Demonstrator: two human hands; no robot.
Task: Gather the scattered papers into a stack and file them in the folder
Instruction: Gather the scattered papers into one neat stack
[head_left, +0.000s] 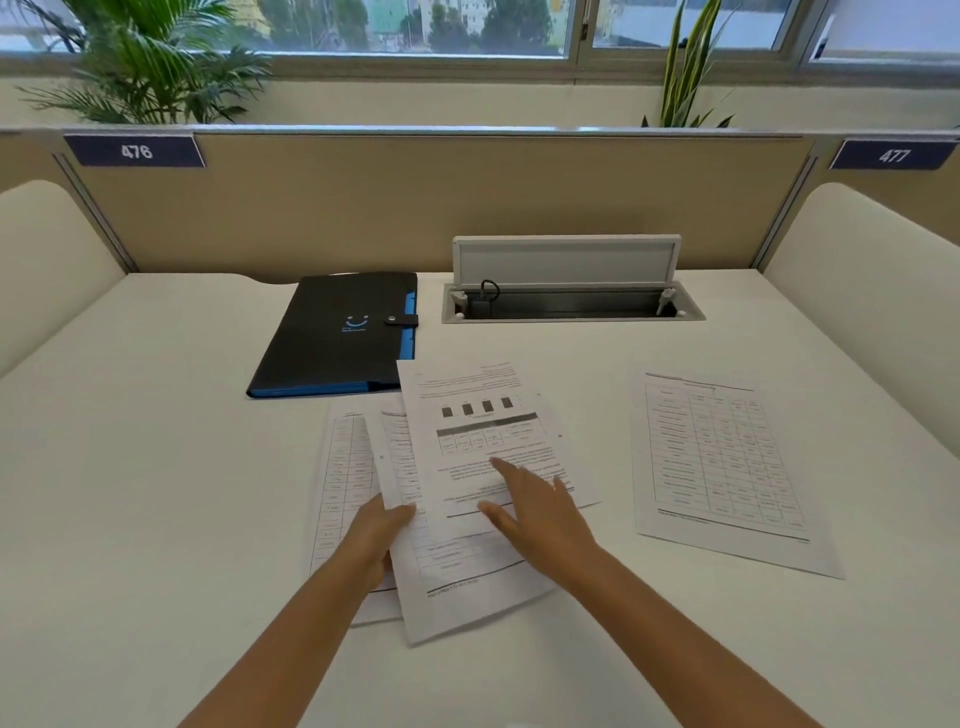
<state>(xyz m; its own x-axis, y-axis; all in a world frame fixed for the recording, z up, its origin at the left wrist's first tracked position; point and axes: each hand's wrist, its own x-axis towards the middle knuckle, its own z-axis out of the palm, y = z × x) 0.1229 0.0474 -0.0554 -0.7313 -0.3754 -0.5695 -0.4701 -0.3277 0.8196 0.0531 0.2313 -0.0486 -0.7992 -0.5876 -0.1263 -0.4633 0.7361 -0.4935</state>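
To the right of both hands, the lone table sheet (727, 467) lies lengthwise away, nearer the flat, empty right hand (535, 512); the left hand (382, 538) pinches the overlapped papers (467, 519).

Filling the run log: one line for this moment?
left hand: grips overlapping sheets | right hand: flat on top | lone sheet: apart, right | folder: closed

Open cable tray (571, 306), plants (150, 62), desk labels (136, 151)

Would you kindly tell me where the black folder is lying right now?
The black folder lies closed on the desk's far left-centre, beside the open cable tray, just behind the overlapping papers.
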